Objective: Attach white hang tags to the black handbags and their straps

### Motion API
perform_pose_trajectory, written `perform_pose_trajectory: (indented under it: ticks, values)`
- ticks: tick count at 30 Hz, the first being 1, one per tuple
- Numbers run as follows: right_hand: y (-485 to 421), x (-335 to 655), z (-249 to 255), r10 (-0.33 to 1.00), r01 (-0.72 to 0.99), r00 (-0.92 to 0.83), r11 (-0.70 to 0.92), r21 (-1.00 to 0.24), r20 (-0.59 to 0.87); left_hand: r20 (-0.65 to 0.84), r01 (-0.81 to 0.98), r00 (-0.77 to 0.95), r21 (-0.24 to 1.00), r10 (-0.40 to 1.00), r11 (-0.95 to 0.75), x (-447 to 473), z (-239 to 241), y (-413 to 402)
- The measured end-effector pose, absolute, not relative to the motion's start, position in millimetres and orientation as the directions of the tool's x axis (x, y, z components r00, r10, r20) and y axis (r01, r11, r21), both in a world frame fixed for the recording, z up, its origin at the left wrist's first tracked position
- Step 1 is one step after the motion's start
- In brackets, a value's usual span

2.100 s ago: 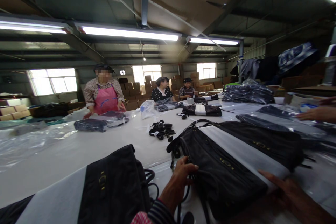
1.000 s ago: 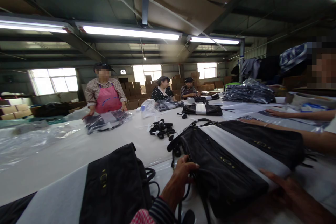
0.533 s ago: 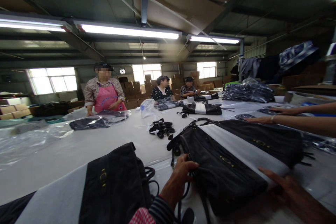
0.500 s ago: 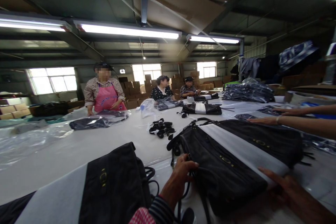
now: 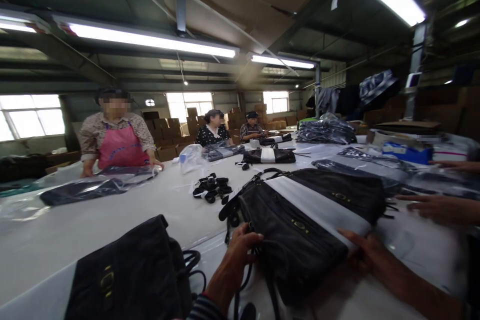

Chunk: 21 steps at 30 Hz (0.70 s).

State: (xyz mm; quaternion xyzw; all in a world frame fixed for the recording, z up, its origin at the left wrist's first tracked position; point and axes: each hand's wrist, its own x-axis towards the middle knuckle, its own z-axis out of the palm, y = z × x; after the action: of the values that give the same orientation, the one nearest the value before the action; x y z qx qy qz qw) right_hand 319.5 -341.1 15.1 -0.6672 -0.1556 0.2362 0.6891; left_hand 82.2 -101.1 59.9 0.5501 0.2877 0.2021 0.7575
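A black handbag (image 5: 277,245) with gold-coloured buckles lies in front of me, a white paper band (image 5: 318,210) wrapped around its middle. My left hand (image 5: 234,255) grips the bag's near left corner, thumb on top, by the dark straps that hang there. On the lower right edge, my right hand (image 5: 375,260) holds the bag at the band; one finger lies over the paper and the others are partly hidden beneath. To the left sits a second black handbag (image 5: 131,270) with its own white band (image 5: 41,290).
Several black straps (image 5: 212,188) lie bundled on the white table (image 5: 123,225). A co-worker's hands (image 5: 438,207) reach in from the right near plastic-wrapped bags (image 5: 348,175). Across the table, a person in a pink apron (image 5: 122,147) handles a bagged item (image 5: 86,190). Two others sit farther back.
The view has turned right, so most things sit farther left. Both my hands stay on the handbag. The co-worker's hands at the right have drawn apart over the plastic.
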Motion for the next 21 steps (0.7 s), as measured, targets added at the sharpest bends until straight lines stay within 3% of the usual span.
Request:
perform_pose_trajectory:
  ticks: [15, 21]
  values:
    - [-340.2, 317.9, 19.8, 0.594, -0.285, 0.781, 0.064, -0.956, -0.193, -0.205, 0.009, 0.753, 0.953, 0.625, 0.303, 83.1, 59.3, -98.9]
    - [-320.9, 343.6, 74.9, 0.546, -0.231, 0.821, 0.049, -0.972, -0.168, -0.189, 0.014, 0.764, 0.961, 0.617, 0.278, 85.2, 65.4, -99.4]
